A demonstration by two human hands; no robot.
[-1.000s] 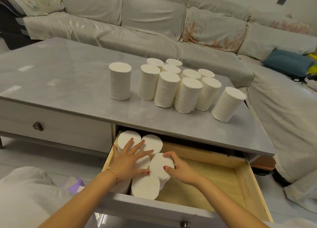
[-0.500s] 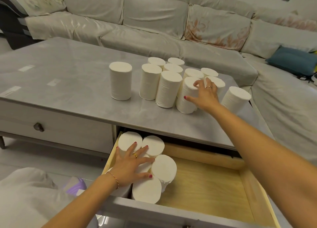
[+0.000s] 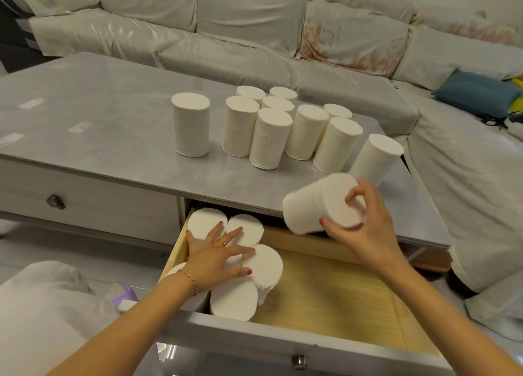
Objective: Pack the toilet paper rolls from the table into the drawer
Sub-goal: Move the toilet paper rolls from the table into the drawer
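Several white toilet paper rolls [image 3: 266, 138] stand upright on the grey table [image 3: 99, 126], one roll [image 3: 191, 126] apart at the left. The wooden drawer [image 3: 334, 299] under the table's right part is pulled out. Several rolls [image 3: 266, 265] stand packed in its left end. My left hand [image 3: 216, 259] lies flat on their tops, fingers spread. My right hand [image 3: 365, 225] grips a tilted roll [image 3: 311, 208] above the drawer's back edge, just in front of the table edge.
A pale sofa [image 3: 254, 27] wraps around the back and right of the table, with a blue cushion [image 3: 475, 92] on it. A shut drawer with a dark knob [image 3: 56, 201] is at the left. The right half of the open drawer shows bare wood.
My right hand left the rolls in the drawer, reached to the table, took one roll from the group and carried it back over the drawer. My left hand stayed on the packed rolls.
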